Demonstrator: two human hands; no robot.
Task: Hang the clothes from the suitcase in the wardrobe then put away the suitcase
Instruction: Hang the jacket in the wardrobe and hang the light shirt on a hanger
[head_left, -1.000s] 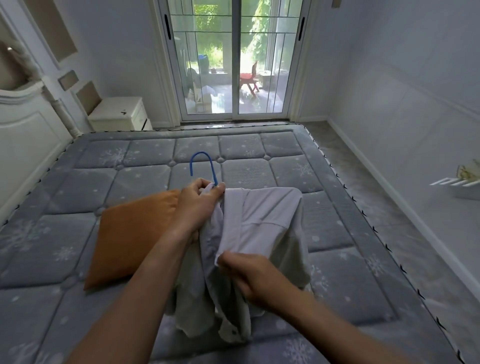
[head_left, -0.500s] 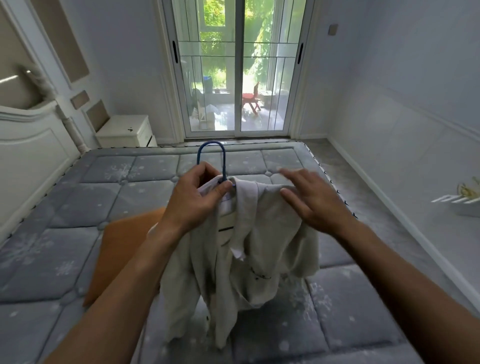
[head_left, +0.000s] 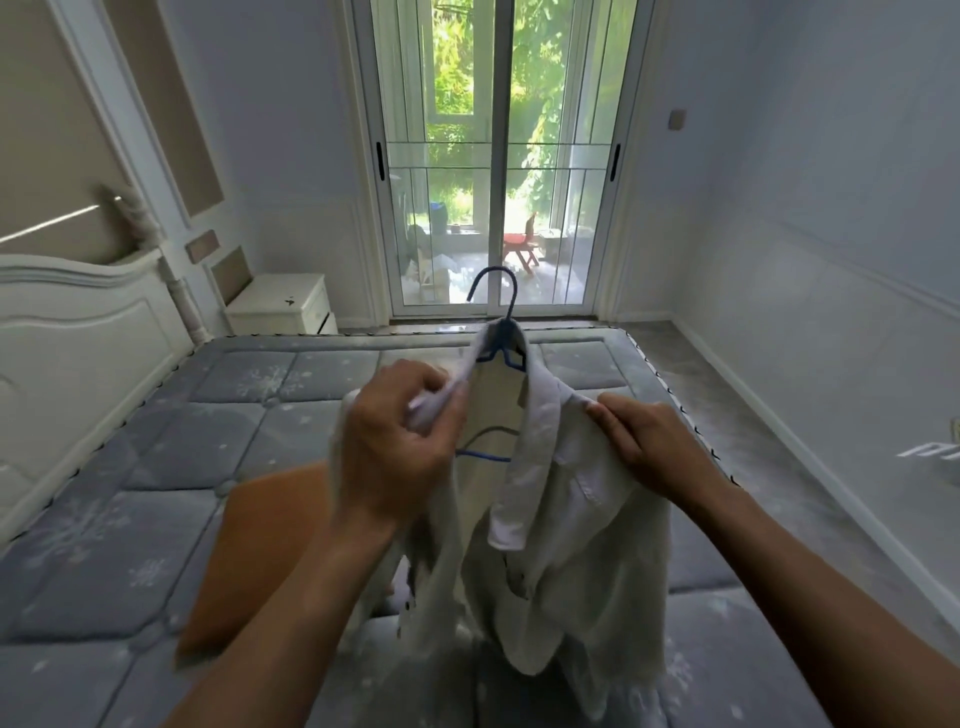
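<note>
White shirt (head_left: 566, 519) on a blue hanger (head_left: 500, 351), held up in the air above the foot end of the bed, in front of the person. The hanger's hook stands upright above the collar, and its lower bar shows through the open front of the garment. The shirt hangs unbuttoned, its tails dropping towards the mattress (head_left: 130, 467). The left hand (head_left: 395, 447) grips the left side of the collar, fingers curled round a fold of the fabric. The right hand (head_left: 649, 447) holds the right shoulder of the shirt, fingers bent over the cloth and thumb on top. The two hands are apart, one on either side of the hanger. Below the left forearm an orange flat object (head_left: 270, 545) lies on the grey quilted mattress, which has a pale snowflake pattern; what the object is cannot be told. To the left stands a white headboard (head_left: 78, 332), with a white nightstand (head_left: 283, 304) in the corner beyond it. On the far wall a sliding glass door (head_left: 493, 156) is closed, and through it a red chair (head_left: 519, 249) and green foliage can be seen.
</note>
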